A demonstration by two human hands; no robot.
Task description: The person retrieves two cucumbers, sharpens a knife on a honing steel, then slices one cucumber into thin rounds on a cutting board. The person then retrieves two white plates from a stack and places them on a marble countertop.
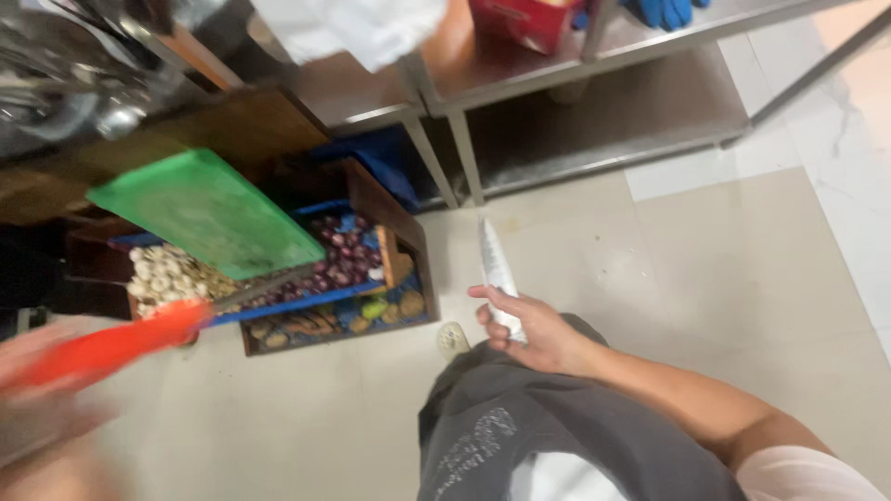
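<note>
While the head camera tilts down across a kitchen floor point(724, 278) of pale tiles, the person's right hand point(534, 334) sits at the middle of the frame, just above a dark grey trouser leg point(520, 436). Its fingers point(497, 320) are clenched around the handle of a knife point(497, 269), whose pale, broad blade points up and away from the body over the bare tiles.

At the far left edge, the left hand point(42, 408) is a heavy blur; it seems to wrap an orange-red handle point(111, 348), but the smear makes it impossible to tell how tightly those fingers are closed. From that handle a thin dark blade or rod point(255, 288) runs up and right, ending just under the lower edge of a green cutting board point(204, 213). That board lies tilted over a set of wooden crates point(394, 241) standing on the floor.

One crate compartment at the left holds pale garlic bulbs point(162, 274); beside it, partly under the board, lie purple-red onions point(343, 255). A lower tray in front carries brownish roots and a few greenish pieces point(343, 320), too blurred to name.

Behind the crates stand steel tabletop frames with a lower shelf point(594, 130). On the upper surface sit a red container point(524, 19) and something blue point(664, 11), both cut off by the top edge. A white cloth point(357, 28) hangs at the top centre, and shiny metal vessels point(65, 83) fill the upper left corner.
</note>
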